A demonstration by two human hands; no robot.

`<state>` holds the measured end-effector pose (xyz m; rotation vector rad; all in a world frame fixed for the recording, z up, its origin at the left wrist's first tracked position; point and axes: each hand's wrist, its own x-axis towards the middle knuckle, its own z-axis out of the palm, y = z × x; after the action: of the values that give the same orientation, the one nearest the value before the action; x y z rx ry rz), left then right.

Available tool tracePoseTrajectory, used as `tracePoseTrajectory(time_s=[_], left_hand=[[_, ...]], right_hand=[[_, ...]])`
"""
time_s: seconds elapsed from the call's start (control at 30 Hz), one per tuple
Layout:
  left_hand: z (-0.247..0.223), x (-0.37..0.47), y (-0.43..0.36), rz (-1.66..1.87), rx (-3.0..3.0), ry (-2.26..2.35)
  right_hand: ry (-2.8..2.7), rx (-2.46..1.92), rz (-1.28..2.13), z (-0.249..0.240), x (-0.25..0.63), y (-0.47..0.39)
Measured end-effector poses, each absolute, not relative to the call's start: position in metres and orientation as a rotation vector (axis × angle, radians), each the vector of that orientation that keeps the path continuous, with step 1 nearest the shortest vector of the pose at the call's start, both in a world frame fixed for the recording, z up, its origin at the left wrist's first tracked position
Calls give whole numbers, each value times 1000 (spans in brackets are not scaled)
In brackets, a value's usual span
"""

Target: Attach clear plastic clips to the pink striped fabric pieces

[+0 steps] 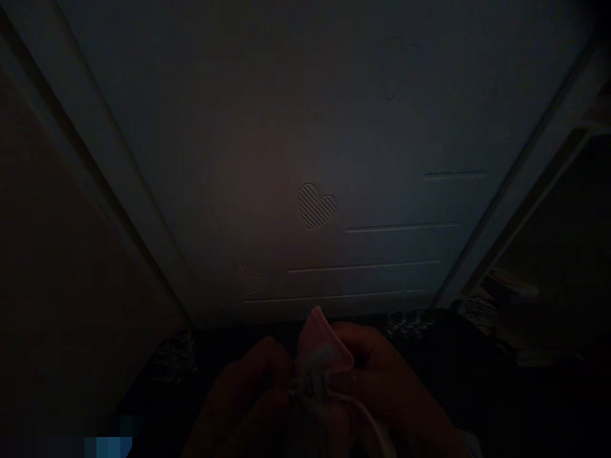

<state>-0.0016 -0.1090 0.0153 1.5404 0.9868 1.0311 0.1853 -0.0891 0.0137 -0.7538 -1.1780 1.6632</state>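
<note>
In the dim head view, a pinkish piece of cloth point(324, 343) is gathered between my two hands at the bottom middle. Its upper end stands up in a pointed flap, and a pale edge runs down to the right. My left hand point(252, 388) is closed at the cloth's left side, its fingers curled. From the right, my right hand point(382, 381) pinches the fabric with thumb and finger. Darkness hides the lower part of the cloth and what kind of item it is.
A pale door point(229, 159) with engraved hearts and horizontal grooves rises ahead in its frame. Below it lies a dark mat point(219, 343) with light curled patterns. On the right, dim objects point(515, 286) sit beyond the frame. A brownish surface point(57, 254) stands at left.
</note>
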Motion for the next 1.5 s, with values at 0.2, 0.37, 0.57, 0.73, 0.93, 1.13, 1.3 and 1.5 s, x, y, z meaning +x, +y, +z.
tracePoseTrajectory(time_s=[0.2,0.37,0.57,0.73,0.93,1.13,1.3,1.5], left_hand=[[9,-11,-92,999,1672,1028],[13,-7,-93,999,1709,1174],[10,2,-91,1043,1648,1206],[6,-1,-88,1061,1672,1282],[6,-9,-90,1087,1735,1464],[5,-8,-95,1146,1669,1493],[16,-3,-97,1109,1637,1271],[21,-3,-97,1018,1542,836]], right_hand=[[-1150,-810,1583,10,183,-95],[-1328,-825,1411,10,181,-96],[-1314,-882,1275,7,181,-95],[-1409,-754,1262,11,181,-95],[-1518,-817,1225,17,183,-97],[-1639,-896,1198,22,183,-97],[-1599,-1015,1160,22,184,-99],[-1526,-1103,1108,16,191,-103]])
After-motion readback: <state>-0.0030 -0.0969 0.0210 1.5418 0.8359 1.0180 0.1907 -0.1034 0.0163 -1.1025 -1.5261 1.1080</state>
